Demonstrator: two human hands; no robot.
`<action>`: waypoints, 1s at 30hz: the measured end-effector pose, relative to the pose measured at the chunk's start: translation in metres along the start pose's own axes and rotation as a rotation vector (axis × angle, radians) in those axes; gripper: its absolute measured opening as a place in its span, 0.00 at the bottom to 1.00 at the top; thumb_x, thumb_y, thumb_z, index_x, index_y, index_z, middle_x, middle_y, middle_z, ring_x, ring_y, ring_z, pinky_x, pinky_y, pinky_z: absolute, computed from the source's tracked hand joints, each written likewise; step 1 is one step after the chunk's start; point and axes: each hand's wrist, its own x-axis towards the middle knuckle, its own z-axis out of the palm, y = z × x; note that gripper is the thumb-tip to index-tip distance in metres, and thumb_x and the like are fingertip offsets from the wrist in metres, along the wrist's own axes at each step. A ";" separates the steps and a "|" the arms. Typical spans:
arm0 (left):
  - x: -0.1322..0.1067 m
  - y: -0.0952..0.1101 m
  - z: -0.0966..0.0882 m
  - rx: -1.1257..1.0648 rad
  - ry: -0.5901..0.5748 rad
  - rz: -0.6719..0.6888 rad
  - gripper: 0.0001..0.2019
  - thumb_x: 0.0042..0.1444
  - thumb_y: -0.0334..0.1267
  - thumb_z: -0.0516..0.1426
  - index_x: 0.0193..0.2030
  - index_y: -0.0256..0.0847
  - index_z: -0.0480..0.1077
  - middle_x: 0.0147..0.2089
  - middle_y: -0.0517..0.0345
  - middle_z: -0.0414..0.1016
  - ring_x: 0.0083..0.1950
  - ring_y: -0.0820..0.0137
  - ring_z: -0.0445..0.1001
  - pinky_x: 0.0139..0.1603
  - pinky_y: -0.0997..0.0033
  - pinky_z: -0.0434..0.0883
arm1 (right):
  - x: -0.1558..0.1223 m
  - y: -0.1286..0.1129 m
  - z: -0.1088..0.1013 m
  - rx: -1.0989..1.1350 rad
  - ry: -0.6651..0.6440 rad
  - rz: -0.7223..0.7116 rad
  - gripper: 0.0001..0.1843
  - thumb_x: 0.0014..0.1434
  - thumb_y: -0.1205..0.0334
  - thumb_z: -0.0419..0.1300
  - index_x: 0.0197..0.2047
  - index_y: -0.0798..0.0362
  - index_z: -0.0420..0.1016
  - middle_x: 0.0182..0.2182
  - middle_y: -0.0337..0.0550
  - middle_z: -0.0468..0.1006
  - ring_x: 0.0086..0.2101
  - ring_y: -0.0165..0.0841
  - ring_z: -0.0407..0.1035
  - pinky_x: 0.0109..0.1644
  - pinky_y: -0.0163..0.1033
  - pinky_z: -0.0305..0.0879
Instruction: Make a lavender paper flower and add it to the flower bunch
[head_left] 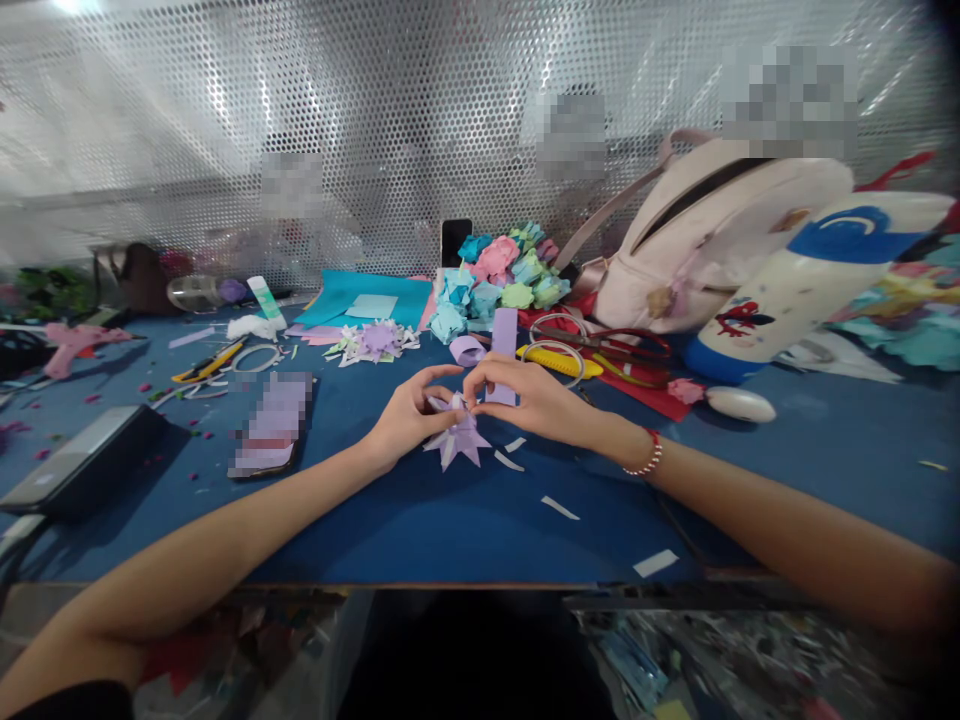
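Papercraft at a blue table (420,530), caught from a camera worn on the head. Pinched a lilac paper star (459,438) between both hands near the middle of the table, with its lower points splayed against the blue surface or just above it; could not tell which. Closed the left hand (409,415) narrowly on the star's upper left side, thumb and forefinger curled in together. Closed the right hand (525,395) on the star's top from the other side, fingertips nearly meeting those of the left. Wore a beaded bracelet (646,455) on the right wrist. Seen just below and to the right of the star: white paper scraps (559,507), loose on the table. Seen just behind the right hand: a purple paper strip (504,345) and, beside it, a purple paper curl (466,350). Heaped farther back: paper flowers (499,275) in teal, pink and green. Spread to the right of the hands: red-handled scissors (615,345), a pale pink backpack (697,240) and a white bottle (810,275) with a blue end, tipped on its side. Placed to the left, well apart from the star: a phone (271,425), flat on the table, and a pink glue gun (75,343) near the far edge. Backed throughout by a perforated metal panel (375,120).
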 end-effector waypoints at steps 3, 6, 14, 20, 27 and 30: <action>0.000 0.001 0.000 0.002 0.004 -0.002 0.32 0.48 0.37 0.68 0.60 0.37 0.64 0.33 0.60 0.74 0.22 0.81 0.63 0.21 0.78 0.59 | 0.000 0.002 0.000 0.002 -0.022 0.002 0.02 0.64 0.67 0.60 0.40 0.51 0.70 0.36 0.41 0.73 0.39 0.34 0.66 0.41 0.39 0.64; -0.001 0.003 0.001 0.008 0.015 -0.007 0.33 0.48 0.39 0.68 0.60 0.36 0.64 0.32 0.62 0.73 0.23 0.80 0.64 0.22 0.78 0.60 | -0.001 0.003 0.000 0.012 -0.041 0.004 0.02 0.65 0.65 0.59 0.41 0.51 0.69 0.37 0.42 0.72 0.39 0.35 0.66 0.42 0.40 0.64; 0.001 -0.001 -0.003 -0.070 0.046 -0.002 0.31 0.48 0.39 0.69 0.59 0.37 0.65 0.34 0.61 0.72 0.27 0.78 0.68 0.27 0.78 0.63 | -0.004 0.006 0.002 -0.010 -0.032 -0.024 0.02 0.67 0.67 0.54 0.44 0.51 0.65 0.41 0.45 0.69 0.41 0.35 0.65 0.46 0.42 0.65; 0.003 -0.003 -0.006 -0.096 0.056 0.001 0.30 0.49 0.38 0.68 0.59 0.37 0.66 0.35 0.60 0.72 0.32 0.75 0.71 0.32 0.76 0.66 | -0.004 0.007 0.002 -0.021 0.074 -0.075 0.05 0.66 0.67 0.58 0.45 0.50 0.67 0.40 0.43 0.72 0.41 0.35 0.66 0.45 0.42 0.66; 0.002 -0.001 -0.004 -0.093 0.054 -0.020 0.31 0.48 0.38 0.68 0.58 0.37 0.66 0.35 0.60 0.72 0.31 0.74 0.72 0.32 0.75 0.66 | -0.003 0.005 0.001 -0.007 0.059 -0.062 0.04 0.65 0.66 0.59 0.44 0.50 0.70 0.41 0.43 0.74 0.42 0.35 0.67 0.46 0.42 0.67; 0.002 0.000 -0.004 -0.089 0.052 -0.021 0.31 0.48 0.38 0.68 0.59 0.37 0.66 0.35 0.59 0.73 0.31 0.74 0.72 0.32 0.75 0.66 | -0.003 0.005 0.001 0.002 0.064 -0.062 0.04 0.64 0.66 0.60 0.43 0.51 0.70 0.40 0.42 0.74 0.42 0.35 0.67 0.46 0.41 0.66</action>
